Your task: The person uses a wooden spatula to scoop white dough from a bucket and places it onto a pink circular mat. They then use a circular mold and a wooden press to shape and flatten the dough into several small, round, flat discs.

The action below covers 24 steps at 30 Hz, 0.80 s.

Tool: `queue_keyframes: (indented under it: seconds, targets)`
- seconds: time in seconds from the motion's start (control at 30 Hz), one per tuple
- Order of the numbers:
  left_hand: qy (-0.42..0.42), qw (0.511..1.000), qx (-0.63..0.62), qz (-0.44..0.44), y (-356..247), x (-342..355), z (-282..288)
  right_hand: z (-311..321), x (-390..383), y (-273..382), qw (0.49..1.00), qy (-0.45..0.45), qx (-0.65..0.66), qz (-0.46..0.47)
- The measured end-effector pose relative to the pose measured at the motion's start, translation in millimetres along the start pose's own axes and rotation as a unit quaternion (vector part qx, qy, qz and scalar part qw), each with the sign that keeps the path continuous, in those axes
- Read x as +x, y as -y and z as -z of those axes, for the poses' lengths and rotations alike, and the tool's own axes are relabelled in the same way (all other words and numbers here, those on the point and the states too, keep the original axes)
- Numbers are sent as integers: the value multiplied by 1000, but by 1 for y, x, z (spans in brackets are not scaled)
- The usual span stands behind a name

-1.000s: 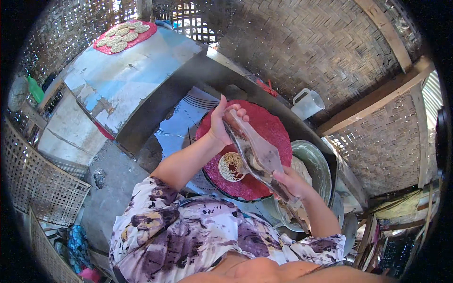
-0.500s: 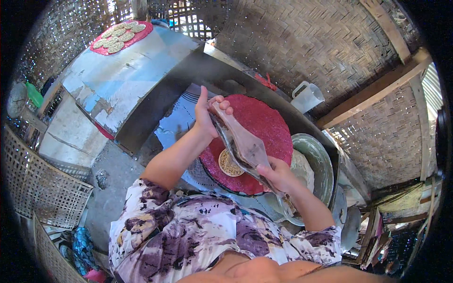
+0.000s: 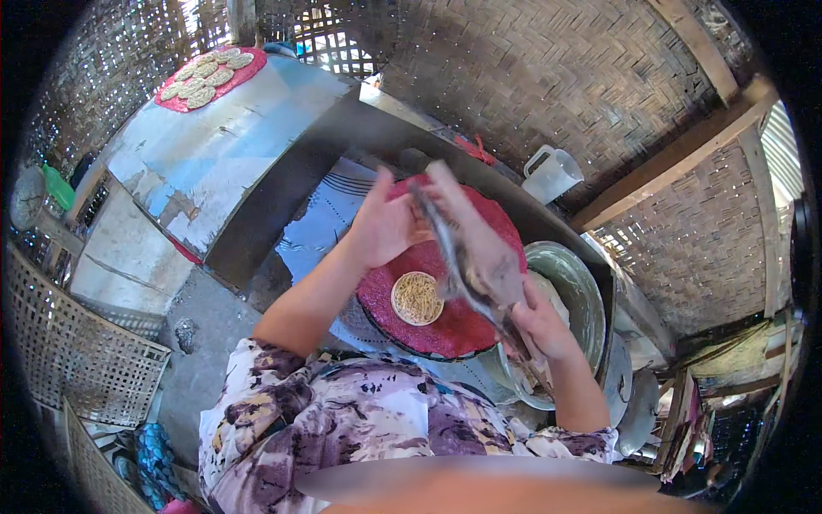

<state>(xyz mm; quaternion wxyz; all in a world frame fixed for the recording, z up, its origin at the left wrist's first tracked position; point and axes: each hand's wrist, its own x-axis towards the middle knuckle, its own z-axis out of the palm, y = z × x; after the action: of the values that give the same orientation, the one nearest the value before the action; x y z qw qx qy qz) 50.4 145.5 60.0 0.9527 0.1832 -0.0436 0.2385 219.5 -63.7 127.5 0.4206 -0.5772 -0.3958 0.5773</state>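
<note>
over the right edge of the red mat (image 3: 458, 337), the right hand (image 3: 546, 330) clasped the lower end of the dark tool (image 3: 459, 265), the left hand (image 3: 384, 227) was spread, contact indeterminable, and one-ended support risked tipping it onto the strand-filled ring (image 3: 418, 299) toward the near edge.

Daylight pricks through woven bamboo wall (image 3: 128, 81), upper left; soft sheen on blue-white board (image 3: 235, 128). Lower right dim. Long tool (image 3: 491, 261) motion-blurred. Fisheye bends edges; black rim; 1 smeared patch, bottom.
</note>
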Motion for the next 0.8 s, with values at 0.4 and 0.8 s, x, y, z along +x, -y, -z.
queue_keyframes:
  seconds: [0.4,0.8]
  targets:
    - [-132,659,729,-131,-13,-60,46,-19,81,-32,880,-136,-434,137]
    - [-213,683,640,-279,-60,-125,32,-15,101,-62,837,-124,-532,19]
